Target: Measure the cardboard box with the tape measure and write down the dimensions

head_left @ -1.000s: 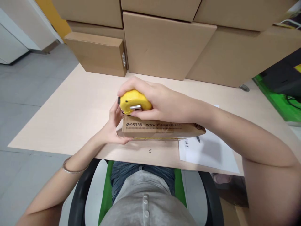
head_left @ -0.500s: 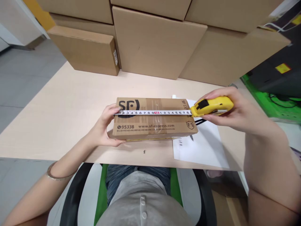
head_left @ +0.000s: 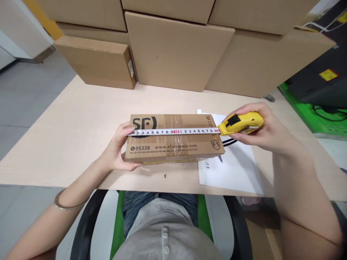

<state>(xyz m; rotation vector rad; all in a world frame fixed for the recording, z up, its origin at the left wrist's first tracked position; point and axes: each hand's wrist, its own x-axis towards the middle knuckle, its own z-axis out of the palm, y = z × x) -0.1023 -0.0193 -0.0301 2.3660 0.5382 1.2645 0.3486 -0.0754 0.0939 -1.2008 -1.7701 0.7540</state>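
A small brown cardboard box (head_left: 162, 148) with SF lettering and clear tape is in front of me. My left hand (head_left: 117, 148) grips its left end, the thumb side low and a fingertip pressing the end of the tape blade to the edge. The white blade (head_left: 159, 132) with black numbers and a red 10 stretches across the box top. At the right end, my right hand (head_left: 264, 126) is closed round the yellow tape measure (head_left: 241, 123), whose mouth sits by the box's right edge.
A white sheet of paper (head_left: 238, 169) with handwriting and a partly hidden pen (head_left: 220, 159) lies under and right of the box. Large cardboard boxes (head_left: 176, 50) stand along the table's back, a flatter box (head_left: 94, 65) at left. Black cables (head_left: 229, 142) show behind the box's right end.
A little more blade shows from the tape measure, from about 18 to nearly 20. The box, both hands and the tape measure have shifted slightly left in view.
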